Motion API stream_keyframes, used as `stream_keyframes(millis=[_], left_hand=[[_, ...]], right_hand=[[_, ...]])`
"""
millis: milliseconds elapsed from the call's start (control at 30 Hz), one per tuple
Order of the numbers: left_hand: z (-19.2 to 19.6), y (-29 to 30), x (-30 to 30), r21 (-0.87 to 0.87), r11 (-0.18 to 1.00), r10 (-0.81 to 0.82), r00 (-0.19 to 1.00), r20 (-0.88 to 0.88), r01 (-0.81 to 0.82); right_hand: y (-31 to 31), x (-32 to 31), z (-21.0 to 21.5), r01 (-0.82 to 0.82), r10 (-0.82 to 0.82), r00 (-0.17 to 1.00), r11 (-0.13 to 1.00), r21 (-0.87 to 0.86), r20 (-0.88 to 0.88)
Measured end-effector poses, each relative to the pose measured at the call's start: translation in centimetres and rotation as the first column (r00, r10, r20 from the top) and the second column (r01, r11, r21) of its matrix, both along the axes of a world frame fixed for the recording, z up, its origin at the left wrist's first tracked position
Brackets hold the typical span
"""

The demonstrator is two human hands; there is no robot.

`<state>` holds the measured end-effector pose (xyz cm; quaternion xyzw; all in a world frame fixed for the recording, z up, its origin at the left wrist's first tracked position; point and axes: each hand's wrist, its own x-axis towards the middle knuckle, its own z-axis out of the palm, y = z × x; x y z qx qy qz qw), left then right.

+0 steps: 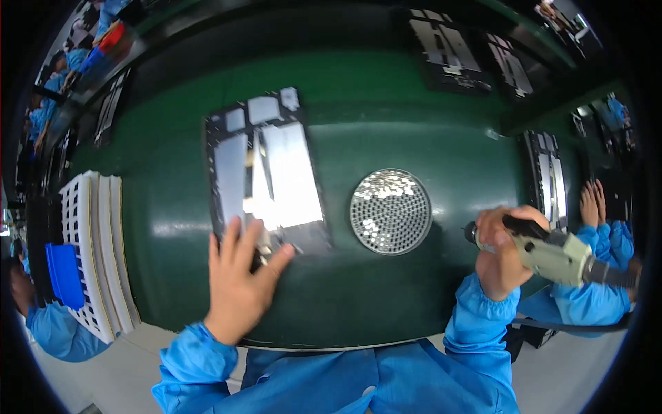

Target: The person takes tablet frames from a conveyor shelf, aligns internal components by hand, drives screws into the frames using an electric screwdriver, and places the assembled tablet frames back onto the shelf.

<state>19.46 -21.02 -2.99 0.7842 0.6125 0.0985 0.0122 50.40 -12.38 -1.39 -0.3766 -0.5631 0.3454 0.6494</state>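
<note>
My left hand (240, 279) rests with its fingers spread over the near edge of a flat black frame (318, 238) with silver panels, a little left of the middle of the bench. Slightly blurred small metal parts show by its fingertips. My right hand (509, 241) is wrapped round a pale green, gun-shaped electric screwdriver (565, 261). The tool's dark tip points left and touches nothing; a dark cord or hose leaves its right end. Between my hands lies a round metal dish (390, 212), its surface covered by rows of small shiny pieces or holes.
All this lies on a green bench (324, 297). More black-and-silver frames lie at the far right (452, 52) and right edge (548, 179). At left stand white perforated trays (103, 255) on edge and a blue bin (65, 276). Co-workers in blue sit on both sides.
</note>
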Motion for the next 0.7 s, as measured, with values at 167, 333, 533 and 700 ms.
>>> stream_keyframes(millis=[167,333,533,700], left_hand=[[-0.7,12.2,-6.4,0.187,0.981,-0.044,0.999,0.021,0.040],[-0.4,22.8,-10.5,0.095,0.995,0.012,0.988,0.152,-0.026],[-0.9,28.4,5.1,0.290,0.941,-0.241,0.946,0.218,0.173],[-4.4,33.2,16.1,0.219,0.885,-0.450,0.878,0.167,0.412]], right_hand=[[0.4,0.7,-0.1,0.081,-0.085,0.996,0.992,-0.094,-0.031],[0.9,1.5,-1.0,0.151,-0.147,0.987,0.985,-0.078,0.059],[1.0,1.9,-0.7,0.152,-0.148,0.988,0.975,-0.163,0.039],[1.8,2.3,-1.3,0.148,-0.138,0.989,0.963,-0.226,0.058]])
